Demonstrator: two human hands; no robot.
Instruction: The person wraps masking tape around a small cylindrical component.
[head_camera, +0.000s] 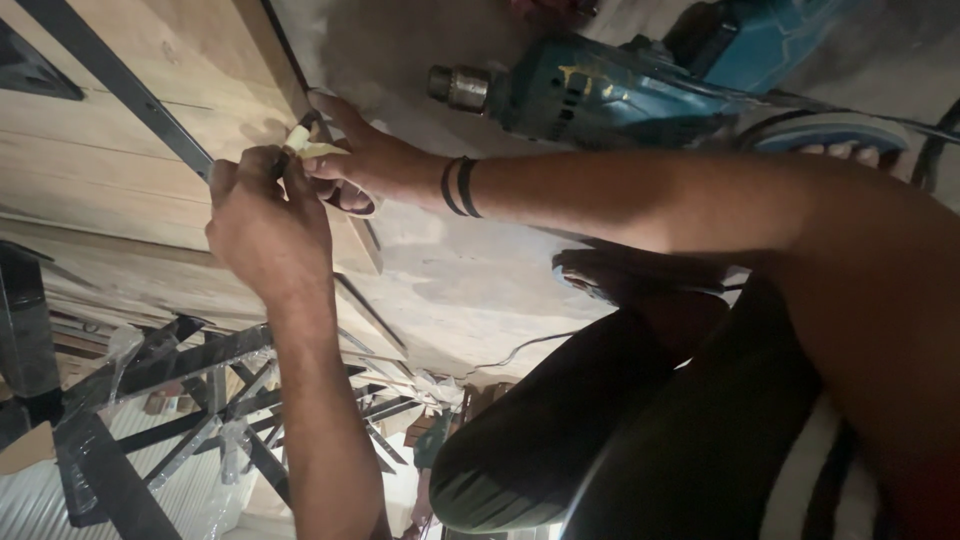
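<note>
My left hand (268, 228) and right hand (362, 158) meet at the wooden panel (120, 160), pinching a small pale strip of tape (312, 146) between their fingertips, beside the dark metal bar (150, 115). A teal drill (610, 85) lies nearby.

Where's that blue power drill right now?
In the head view the blue power drill lies on the concrete floor at the top, chuck pointing left, just beyond the banded wrist, untouched by either hand.

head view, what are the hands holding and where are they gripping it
Both hands pinch a small pale, tape-like strip at its ends against the black metal bar; exactly what it is cannot be told.
</note>
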